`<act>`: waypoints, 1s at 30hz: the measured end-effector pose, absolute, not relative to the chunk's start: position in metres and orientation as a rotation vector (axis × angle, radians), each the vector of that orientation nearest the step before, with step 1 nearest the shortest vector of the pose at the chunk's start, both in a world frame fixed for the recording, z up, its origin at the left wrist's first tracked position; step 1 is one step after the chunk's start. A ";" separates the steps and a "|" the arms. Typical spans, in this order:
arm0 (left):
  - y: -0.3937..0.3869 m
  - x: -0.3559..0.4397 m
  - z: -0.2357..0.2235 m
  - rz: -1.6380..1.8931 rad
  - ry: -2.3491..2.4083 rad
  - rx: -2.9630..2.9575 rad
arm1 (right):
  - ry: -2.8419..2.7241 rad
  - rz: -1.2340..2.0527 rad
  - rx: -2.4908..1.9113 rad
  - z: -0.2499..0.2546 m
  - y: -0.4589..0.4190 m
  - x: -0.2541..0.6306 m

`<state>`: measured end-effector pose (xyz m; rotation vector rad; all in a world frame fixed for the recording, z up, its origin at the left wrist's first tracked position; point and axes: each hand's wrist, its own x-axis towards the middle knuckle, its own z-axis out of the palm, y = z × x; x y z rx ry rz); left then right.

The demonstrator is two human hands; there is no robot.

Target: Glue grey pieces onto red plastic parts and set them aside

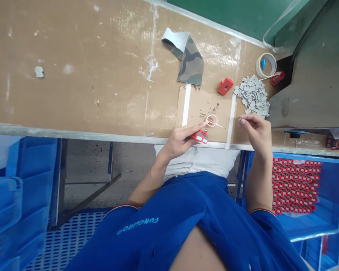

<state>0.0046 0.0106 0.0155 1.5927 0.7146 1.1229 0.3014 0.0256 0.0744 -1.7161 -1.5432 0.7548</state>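
Note:
My left hand (183,138) is closed on a small red part (200,136) at the table's near edge. Just beyond it sits a small round cap (211,120) with a thin white stick resting across it. My right hand (256,128) is pinched shut on a tiny thin white thing I cannot make out, close to a heap of grey pieces (253,96). A second red part (225,86) lies farther back on a taped cardboard mat (197,103).
A camouflage fabric strip (190,56) and a tape roll (266,65) lie at the back of the brown table (73,67). A blue bin (332,195) on my right holds several rows of red parts (295,184). Blue crates (14,203) stand on my left.

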 end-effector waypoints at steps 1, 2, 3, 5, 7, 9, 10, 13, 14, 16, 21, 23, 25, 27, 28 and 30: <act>0.010 0.004 0.016 1.112 0.698 1.568 | -1.462 0.881 -1.628 0.078 0.019 0.296; 0.010 0.004 0.015 1.098 0.688 1.539 | -1.406 0.978 -1.554 0.081 0.013 0.290; 0.010 0.004 0.015 1.082 0.684 1.513 | -1.383 1.038 -1.502 0.082 0.008 0.284; 0.009 0.004 0.015 1.067 0.693 1.488 | -1.406 1.039 -1.476 0.082 0.001 0.274; 0.009 0.004 0.014 1.074 0.720 1.488 | -1.434 0.932 -1.529 0.077 -0.002 0.268; 0.009 0.004 0.014 1.093 0.725 1.486 | -1.429 0.781 -1.603 0.069 -0.003 0.267; 0.009 0.005 0.014 1.100 0.721 1.481 | -1.429 0.718 -1.637 0.065 -0.003 0.267; 0.008 0.005 0.013 1.098 0.687 1.453 | -1.492 0.601 -1.727 0.054 -0.005 0.271; 0.008 0.005 0.013 1.090 0.679 1.440 | -1.525 0.571 -1.742 0.052 -0.007 0.274; 0.007 0.005 0.012 1.074 0.676 1.412 | -1.570 0.483 -1.756 0.050 -0.009 0.279; 0.009 0.003 0.013 1.063 0.655 1.417 | -1.649 0.402 -1.783 0.062 -0.015 0.287; 0.011 0.002 0.015 1.063 0.625 1.440 | -1.646 0.504 -1.757 0.074 -0.019 0.277; 0.012 0.001 0.016 1.059 0.611 1.451 | -1.636 0.648 -1.675 0.089 -0.024 0.260; 0.012 0.000 0.017 1.067 0.608 1.449 | -1.679 0.787 -1.551 0.101 -0.026 0.238; 0.012 0.000 0.017 1.072 0.603 1.446 | -1.717 0.839 -1.491 0.106 -0.026 0.229; 0.012 0.001 0.016 1.080 0.603 1.444 | -1.781 0.904 -1.407 0.111 -0.024 0.214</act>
